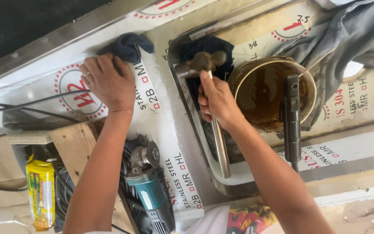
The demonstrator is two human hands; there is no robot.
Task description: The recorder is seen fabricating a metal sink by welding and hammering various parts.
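Grinder point(146, 182) parked near; right hand point(216, 102) clamped on hammer point(211, 93), mid-tapping sink rim point(187, 108); left hand point(107, 82) flat on rag point(128, 45). Next calls for a square strike.

The steel sheet point(165, 143) looks like smooth metal under a glossy white protective film with red and black print. The hammer point(204, 63) has a dull, worn metal head and a polished metal handle. A dark blue cloth point(128, 45), soft and matt, lies crumpled near the sheet's far edge. The bucket point(273, 93) is stained brown and rusty inside, rough and matt. The angle grinder point(148, 190) has a teal plastic body and grey metal gear housing. The wooden block point(74, 145) beside it is bare and rough.
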